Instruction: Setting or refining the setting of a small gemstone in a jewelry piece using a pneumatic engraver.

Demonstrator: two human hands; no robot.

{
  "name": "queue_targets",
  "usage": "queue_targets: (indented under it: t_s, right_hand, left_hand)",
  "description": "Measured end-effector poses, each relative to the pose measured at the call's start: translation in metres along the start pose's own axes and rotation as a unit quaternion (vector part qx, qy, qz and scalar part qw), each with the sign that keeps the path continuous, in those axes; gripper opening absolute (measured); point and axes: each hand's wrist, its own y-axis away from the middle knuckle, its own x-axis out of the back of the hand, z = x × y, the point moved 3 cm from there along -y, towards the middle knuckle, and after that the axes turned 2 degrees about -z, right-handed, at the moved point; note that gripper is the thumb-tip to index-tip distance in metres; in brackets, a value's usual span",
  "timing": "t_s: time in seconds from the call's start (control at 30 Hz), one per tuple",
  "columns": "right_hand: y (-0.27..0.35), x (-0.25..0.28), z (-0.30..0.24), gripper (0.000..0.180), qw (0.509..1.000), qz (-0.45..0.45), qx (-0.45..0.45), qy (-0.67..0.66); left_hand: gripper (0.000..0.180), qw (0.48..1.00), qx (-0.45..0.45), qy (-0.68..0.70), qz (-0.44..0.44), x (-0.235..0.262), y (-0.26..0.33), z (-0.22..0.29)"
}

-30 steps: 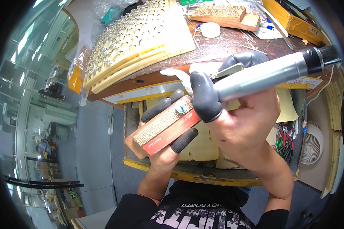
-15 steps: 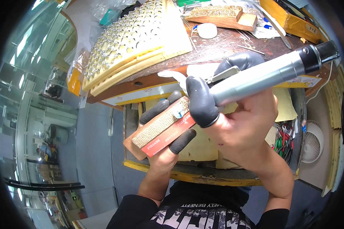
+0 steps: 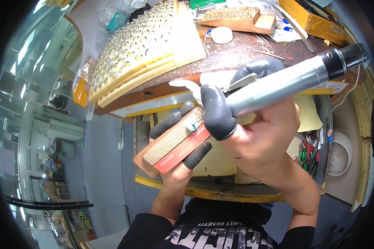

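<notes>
My left hand [image 3: 176, 177], black covers on its fingers, is wrapped round a wooden block [image 3: 144, 162] tilted up to the right. A strip of small gold-coloured grains [image 3: 169, 145] lies along the block's top, and red tape [image 3: 183, 150] covers its near side. My right hand [image 3: 264, 135], also in black finger covers, grips a silver handpiece [image 3: 284, 85] with a lever and a black rear end. The handpiece points down-left to the block's upper end. Its tip is hidden behind my thumb. A small blue-white spot [image 3: 192, 125] shows on the strip there.
Behind my hands is a brown workbench [image 3: 237, 50]. On it are a yellow tray [image 3: 137, 43] of shiny round pieces, another wooden block [image 3: 237, 18], a white round lid [image 3: 221, 35] and thin rods. Below is an open drawer [image 3: 220, 191] with cables. A white fan [image 3: 340, 155] stands right.
Block, handpiece and both hands appear shifted very slightly left; the bench behind has shifted in view too. Both grips look the same.
</notes>
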Motion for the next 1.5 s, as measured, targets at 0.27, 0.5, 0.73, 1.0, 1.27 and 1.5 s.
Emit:
queue_targets:
  t_s: [0.27, 0.5, 0.73, 1.0, 1.27, 1.5]
  right_hand:
    - [0.003, -0.002, 0.001, 0.02, 0.999, 0.024, -0.031, -0.035]
    - [0.0, 0.002, -0.003, 0.007, 0.999, -0.017, -0.019, -0.044]
    - [0.001, 0.005, -0.003, 0.01, 0.997, -0.061, -0.037, 0.002]
    - [0.002, 0.006, -0.003, 0.014, 0.996, -0.065, -0.023, 0.058]
    - [0.004, 0.007, 0.002, 0.012, 0.995, -0.076, -0.066, 0.007]
    - [0.003, 0.007, 0.0, 0.007, 0.984, -0.157, -0.087, -0.021]
  left_hand:
    - [0.076, 0.999, 0.046, -0.01, 0.028, 0.003, 0.006, -0.002]
    - [0.072, 0.999, 0.037, -0.015, 0.024, 0.005, 0.007, -0.004]
    - [0.069, 0.998, 0.065, -0.003, 0.028, 0.0, 0.006, -0.001]
    - [0.066, 0.997, 0.063, -0.042, 0.009, 0.006, 0.008, -0.003]
    - [0.062, 0.994, 0.085, -0.059, 0.033, 0.004, 0.008, 0.0]
    - [0.064, 0.989, 0.117, -0.074, 0.05, 0.003, 0.007, 0.007]
